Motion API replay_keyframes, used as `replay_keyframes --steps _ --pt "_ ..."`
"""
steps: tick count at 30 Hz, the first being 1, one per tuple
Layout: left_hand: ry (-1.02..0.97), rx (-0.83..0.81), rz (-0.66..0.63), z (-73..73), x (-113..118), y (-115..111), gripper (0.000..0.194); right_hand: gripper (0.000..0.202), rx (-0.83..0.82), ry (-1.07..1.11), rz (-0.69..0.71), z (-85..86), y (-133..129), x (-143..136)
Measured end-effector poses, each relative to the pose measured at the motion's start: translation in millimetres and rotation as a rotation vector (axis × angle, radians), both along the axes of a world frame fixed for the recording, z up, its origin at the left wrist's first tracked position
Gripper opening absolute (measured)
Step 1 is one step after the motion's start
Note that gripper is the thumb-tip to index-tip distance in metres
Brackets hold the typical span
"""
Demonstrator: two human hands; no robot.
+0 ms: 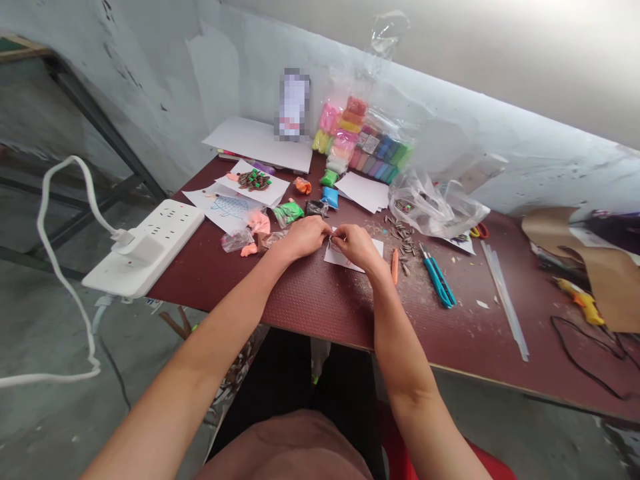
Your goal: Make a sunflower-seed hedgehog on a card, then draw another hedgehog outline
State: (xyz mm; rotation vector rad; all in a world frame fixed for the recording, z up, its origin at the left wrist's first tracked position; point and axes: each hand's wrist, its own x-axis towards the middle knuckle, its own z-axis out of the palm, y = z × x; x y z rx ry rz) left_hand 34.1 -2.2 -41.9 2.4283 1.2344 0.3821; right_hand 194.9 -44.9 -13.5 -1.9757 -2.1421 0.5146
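Observation:
My left hand (311,235) and my right hand (357,244) meet over a small white card (345,259) lying on the dark red table. The fingertips of both hands are pinched close together at the card's upper left corner. Whatever lies between them is too small and too covered to make out. Faint reddish marks show on the card below my right hand. An orange crayon-like stick (395,266) lies just right of the card, with loose striped seeds (403,239) beyond it. Dark clay in a wrapper (316,209) is near my left hand.
Teal-handled tool (440,280), clear glue sticks (505,300) and a yellow glue gun (583,301) lie to the right. Coloured clay packs (380,155) stand by the wall. A drawn paper fish (223,208), seeds on paper and a white power strip (145,250) are left.

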Motion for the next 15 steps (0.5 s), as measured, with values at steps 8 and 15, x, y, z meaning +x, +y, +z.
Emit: replay_keyframes --steps 8,15 --pt "-0.024 -0.040 -0.006 -1.1 0.1 3.5 0.039 0.028 -0.001 -0.023 0.013 3.2 -4.4 -5.0" --pt "0.012 -0.048 -0.002 4.2 0.2 1.1 0.038 0.029 -0.039 -0.065 0.032 6.6 -9.7 -7.5"
